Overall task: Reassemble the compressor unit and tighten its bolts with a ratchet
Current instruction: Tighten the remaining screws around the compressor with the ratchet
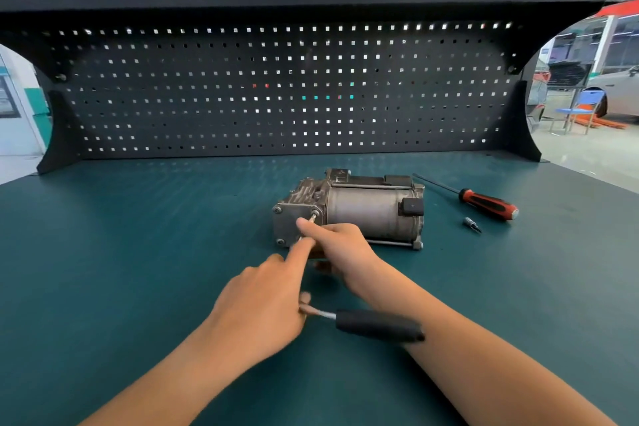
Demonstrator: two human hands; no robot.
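Observation:
The grey metal compressor unit (363, 207) lies on its side on the teal mat, its square end plate (287, 221) facing me. My right hand (340, 249) reaches to the plate's upper right corner and pinches a bolt (313, 217) that sticks out there. My left hand (262, 308) sits just in front, index finger stretched toward the plate's lower edge. Its thumb and palm hold the metal shaft of the ratchet (378, 325). The ratchet's black handle juts out to the right under my right forearm, and its head is hidden under my left hand.
A red-and-black screwdriver (487, 205) lies to the right of the compressor, with a small bit socket (472, 224) in front of it. A black pegboard wall (276, 90) closes off the back of the bench (121, 252).

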